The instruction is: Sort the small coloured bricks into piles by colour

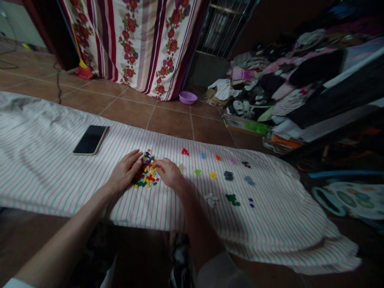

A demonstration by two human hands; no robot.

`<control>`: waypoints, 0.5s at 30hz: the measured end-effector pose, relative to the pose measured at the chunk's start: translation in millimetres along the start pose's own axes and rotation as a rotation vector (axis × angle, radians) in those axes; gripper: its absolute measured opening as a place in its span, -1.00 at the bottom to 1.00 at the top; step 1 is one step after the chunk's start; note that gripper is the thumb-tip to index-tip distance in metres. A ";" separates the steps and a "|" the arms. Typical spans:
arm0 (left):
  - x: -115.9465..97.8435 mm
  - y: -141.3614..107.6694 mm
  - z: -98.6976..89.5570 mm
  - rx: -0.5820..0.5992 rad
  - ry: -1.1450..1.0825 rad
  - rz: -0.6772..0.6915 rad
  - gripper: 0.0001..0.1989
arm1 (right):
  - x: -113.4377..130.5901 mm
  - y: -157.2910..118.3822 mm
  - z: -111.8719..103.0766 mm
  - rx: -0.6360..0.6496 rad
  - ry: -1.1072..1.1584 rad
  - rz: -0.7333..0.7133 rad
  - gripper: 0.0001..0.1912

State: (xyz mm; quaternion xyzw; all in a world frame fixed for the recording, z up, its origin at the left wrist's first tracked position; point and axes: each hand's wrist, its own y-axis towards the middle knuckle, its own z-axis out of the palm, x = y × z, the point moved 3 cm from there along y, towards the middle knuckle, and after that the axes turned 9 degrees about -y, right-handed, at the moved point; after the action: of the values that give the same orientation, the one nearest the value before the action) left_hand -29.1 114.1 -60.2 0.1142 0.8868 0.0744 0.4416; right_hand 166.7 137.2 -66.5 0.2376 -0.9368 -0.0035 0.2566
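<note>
A mixed pile of small coloured pieces lies on the striped cloth. My left hand rests at the pile's left edge, its fingers extended. On the right side of the pile, my right hand has its fingers pinched together at the pieces; what is between them is too small to make out. Right of my hands are small single-colour groups, among them red pieces, yellow pieces, dark grey pieces, white pieces, green pieces and dark blue pieces.
A phone lies on the striped cloth at the left. Beyond it on the tiled floor are a purple bowl and a red broom by a flowered curtain. Clothes are heaped at the right.
</note>
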 end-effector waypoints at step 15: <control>24.1 -19.3 9.4 0.005 0.184 0.237 -0.48 | 10.0 1.8 0.0 0.071 -0.103 0.048 -0.86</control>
State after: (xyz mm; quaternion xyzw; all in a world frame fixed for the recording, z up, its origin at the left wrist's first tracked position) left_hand -38.3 102.3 -88.8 0.2116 0.9041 0.1340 0.3461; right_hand 158.3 134.3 -61.5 0.2238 -0.9537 0.0235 0.1995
